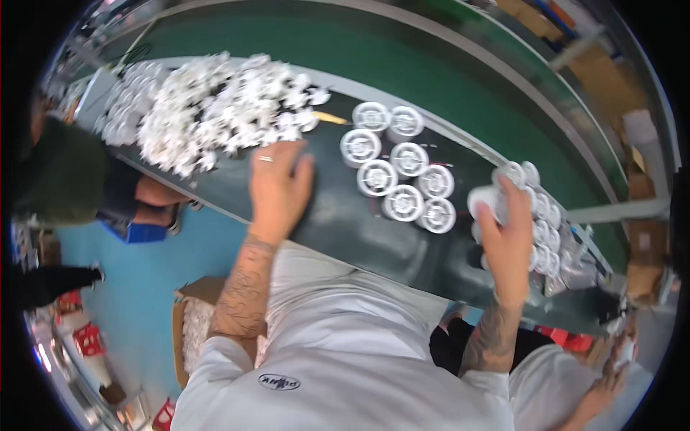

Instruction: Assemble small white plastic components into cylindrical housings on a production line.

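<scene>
Now | left hand [277, 183] beside white pile [208, 115] | right hand [503, 230] seemingly grips white cap [483, 199]

- A heap of white parts [208, 111] crowds the counter [338, 223] just beyond the left hand [277, 183].
- Round white discs [402, 172] cluster mid-counter; bare dark surface lies between them and the left hand.
- Stacked white discs [546, 215] hem in the right hand [507, 237].
- The green belt [402, 65] behind lies open.
</scene>
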A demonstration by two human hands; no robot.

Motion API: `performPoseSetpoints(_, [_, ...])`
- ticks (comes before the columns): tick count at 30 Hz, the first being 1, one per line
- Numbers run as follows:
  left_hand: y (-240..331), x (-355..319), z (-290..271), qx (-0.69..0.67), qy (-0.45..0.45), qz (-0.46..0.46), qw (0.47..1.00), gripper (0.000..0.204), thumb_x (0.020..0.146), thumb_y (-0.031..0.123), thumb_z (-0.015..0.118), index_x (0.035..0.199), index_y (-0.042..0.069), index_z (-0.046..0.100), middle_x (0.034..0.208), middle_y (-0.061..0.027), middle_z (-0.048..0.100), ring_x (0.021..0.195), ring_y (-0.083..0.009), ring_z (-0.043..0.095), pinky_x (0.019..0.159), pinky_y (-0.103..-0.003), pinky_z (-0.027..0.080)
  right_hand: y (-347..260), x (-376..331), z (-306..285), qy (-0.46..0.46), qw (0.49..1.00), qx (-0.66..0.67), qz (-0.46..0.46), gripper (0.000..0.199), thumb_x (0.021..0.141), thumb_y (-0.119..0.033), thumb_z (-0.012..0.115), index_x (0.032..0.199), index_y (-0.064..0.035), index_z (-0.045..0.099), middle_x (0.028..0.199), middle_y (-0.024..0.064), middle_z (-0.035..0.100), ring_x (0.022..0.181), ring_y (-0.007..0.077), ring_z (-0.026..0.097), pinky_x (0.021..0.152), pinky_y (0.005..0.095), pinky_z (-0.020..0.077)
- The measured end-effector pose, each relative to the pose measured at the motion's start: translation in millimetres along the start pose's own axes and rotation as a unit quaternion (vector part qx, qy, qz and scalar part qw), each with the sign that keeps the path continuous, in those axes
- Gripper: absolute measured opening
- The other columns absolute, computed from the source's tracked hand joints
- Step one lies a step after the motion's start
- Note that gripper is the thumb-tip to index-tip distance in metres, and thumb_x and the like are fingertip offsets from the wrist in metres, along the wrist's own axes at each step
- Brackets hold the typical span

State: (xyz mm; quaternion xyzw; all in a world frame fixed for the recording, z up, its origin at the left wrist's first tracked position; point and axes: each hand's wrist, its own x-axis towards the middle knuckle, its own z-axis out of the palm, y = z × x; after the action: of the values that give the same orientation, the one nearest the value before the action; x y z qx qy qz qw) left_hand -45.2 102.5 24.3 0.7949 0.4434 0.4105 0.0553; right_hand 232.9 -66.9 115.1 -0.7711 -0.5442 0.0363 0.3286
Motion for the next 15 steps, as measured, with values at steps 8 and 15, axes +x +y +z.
performPoseSetpoints(8, [-42,1,11,0.154,-0.039,-0.039,0.987,0.03,0.082,0.019,0.073,0.108,0.005,0.069,0.097,-0.0166,0.062,0.093,-0.0337,0.057,0.08,-0.042,0.048,46,44,48,-0.159,0.984,-0.073,-0.021,0.061,0.08,-0.013,0.071,0.135,-0.0013,0.048,0.115,0.0232,0.056,0.106,0.0412,0.057,0.091,0.0419,0.0478])
performPoseSetpoints(15, [-42,-4,15,0.076,-0.063,-0.007,0.995,0.024,0.079,0.012,0.072,0.1,0.007,0.061,0.104,-0.0104,0.064,0.094,-0.0342,0.057,0.081,-0.045,0.046,77,69,-1,-0.082,0.95,-0.299,-0.032,0.063,0.075,-0.015,0.071,0.135,-0.0072,0.052,0.129,0.0142,0.057,0.124,0.0358,0.05,0.101,0.0464,0.0414])
